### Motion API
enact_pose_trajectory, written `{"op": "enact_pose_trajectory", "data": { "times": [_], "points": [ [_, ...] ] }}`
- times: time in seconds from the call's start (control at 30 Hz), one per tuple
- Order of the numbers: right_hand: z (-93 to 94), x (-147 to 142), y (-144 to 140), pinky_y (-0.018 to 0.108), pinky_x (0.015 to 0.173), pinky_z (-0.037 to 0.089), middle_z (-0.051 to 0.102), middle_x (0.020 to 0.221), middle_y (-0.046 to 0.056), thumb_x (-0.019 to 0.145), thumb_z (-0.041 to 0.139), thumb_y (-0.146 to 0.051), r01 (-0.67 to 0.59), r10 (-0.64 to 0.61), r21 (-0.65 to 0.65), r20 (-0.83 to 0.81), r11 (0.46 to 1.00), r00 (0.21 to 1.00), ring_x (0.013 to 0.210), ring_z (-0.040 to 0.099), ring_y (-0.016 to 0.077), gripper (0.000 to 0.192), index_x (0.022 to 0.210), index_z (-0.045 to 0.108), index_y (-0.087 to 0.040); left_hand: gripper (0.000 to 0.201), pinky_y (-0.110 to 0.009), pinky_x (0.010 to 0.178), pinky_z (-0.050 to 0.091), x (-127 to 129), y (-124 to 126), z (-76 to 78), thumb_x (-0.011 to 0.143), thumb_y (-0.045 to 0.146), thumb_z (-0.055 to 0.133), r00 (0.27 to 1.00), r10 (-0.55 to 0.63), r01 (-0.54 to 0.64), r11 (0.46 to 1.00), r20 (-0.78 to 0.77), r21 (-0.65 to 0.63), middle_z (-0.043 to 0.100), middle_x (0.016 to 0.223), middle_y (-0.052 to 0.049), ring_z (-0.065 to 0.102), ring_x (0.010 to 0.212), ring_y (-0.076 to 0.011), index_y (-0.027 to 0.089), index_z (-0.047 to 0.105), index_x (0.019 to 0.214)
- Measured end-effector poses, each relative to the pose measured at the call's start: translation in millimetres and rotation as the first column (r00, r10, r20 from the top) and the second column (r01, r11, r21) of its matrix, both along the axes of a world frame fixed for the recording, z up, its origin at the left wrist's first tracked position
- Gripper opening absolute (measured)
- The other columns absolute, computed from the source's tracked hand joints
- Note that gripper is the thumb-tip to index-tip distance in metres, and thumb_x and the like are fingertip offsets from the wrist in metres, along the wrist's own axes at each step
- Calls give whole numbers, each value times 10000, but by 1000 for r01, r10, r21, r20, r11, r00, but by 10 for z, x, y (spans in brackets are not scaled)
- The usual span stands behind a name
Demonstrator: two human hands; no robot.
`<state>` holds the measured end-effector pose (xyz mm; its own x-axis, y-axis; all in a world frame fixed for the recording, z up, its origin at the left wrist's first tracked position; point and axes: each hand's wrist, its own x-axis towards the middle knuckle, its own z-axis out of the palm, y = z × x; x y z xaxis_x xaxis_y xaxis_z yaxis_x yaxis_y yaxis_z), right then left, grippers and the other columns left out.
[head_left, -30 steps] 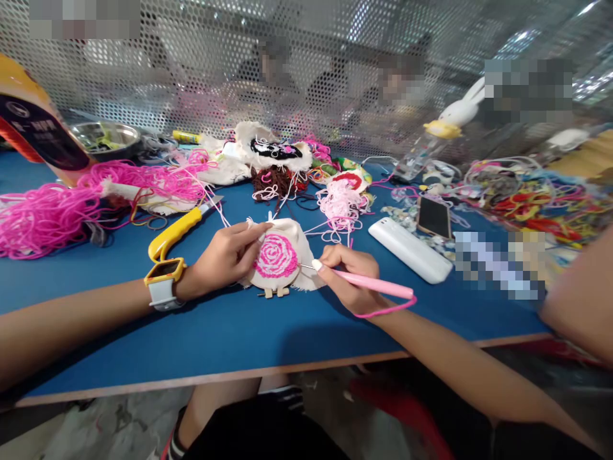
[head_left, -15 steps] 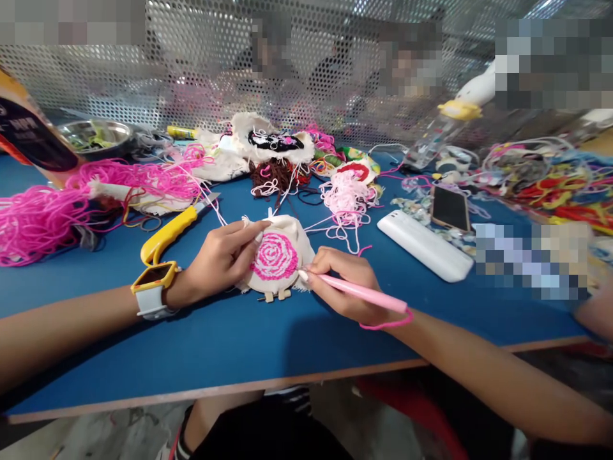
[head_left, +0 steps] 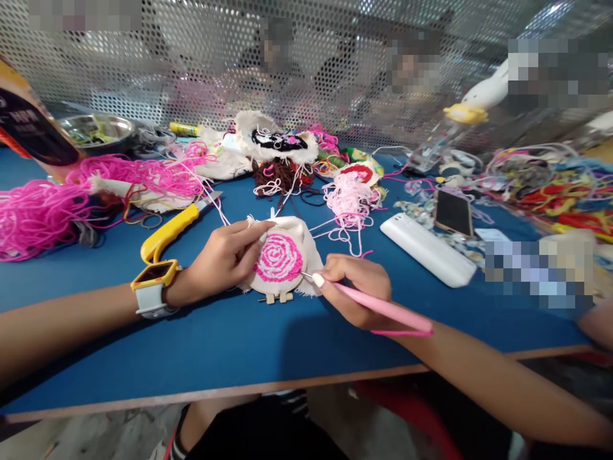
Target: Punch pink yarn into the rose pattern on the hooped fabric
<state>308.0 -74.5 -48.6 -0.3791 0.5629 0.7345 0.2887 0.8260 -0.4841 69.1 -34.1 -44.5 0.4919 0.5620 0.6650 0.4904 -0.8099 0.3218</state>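
Embroidery hoop [head_left: 280,262] with cream cloth and a pink spiral rose, lying on the blue worktop [head_left: 230,338] just in front of the person, screw end toward the near edge. Around it, well apart: a big heap of hot-pink yarn [head_left: 43,211] at far left, a pale-pink yarn tangle [head_left: 348,198] behind, a white case [head_left: 428,249] and a phone [head_left: 453,212] to the right, a yellow-handled cutter [head_left: 170,233] near the left wrist. Left hand [head_left: 223,259], watch on the wrist, rests on the hoop's left rim, fingers curled over the cloth with the fingertips on the edge of the stitched rose; its grip is closed on the hoop. Right hand [head_left: 357,291] pinches the pink punch needle [head_left: 378,306] like a pen, grip closed on the tool, metal tip at the rose's right rim; whether it has pierced the cloth I cannot tell. Pink yarn [head_left: 402,332] loops from the tool's rear end. Judgement: good work here calls for a steady hoop and taut cloth, the needle kept close to the cloth surface between punches, yarn left slack behind the handle, and the left fingertips kept off the needle's line.
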Motion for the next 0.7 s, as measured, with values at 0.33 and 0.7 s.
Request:
{"op": "enact_pose_trajectory", "data": {
  "times": [0.33,0.7],
  "points": [
    [-14,24,-11,244,505,298,400,588,-45,809,559,-60,-48,48,-26,-10,999,999,521,367,82,222,697,433,-206,330,-190,500,368,-1,-13,18,911,109,481,1000,12,-12,999,1,-35,558,667,-2,469,538,-76,66,651,1192],
    [15,8,-60,259,498,338,473,588,-31,816,570,-65,-11,12,-68,8,998,1000,520,426,90,217,709,450,-211,342,-198,471,337,4,-14,-8,921,134,466,1000,21,-21,998,6,-53,548,660,1,461,537,-78,107,641,1214]
  ]
}}
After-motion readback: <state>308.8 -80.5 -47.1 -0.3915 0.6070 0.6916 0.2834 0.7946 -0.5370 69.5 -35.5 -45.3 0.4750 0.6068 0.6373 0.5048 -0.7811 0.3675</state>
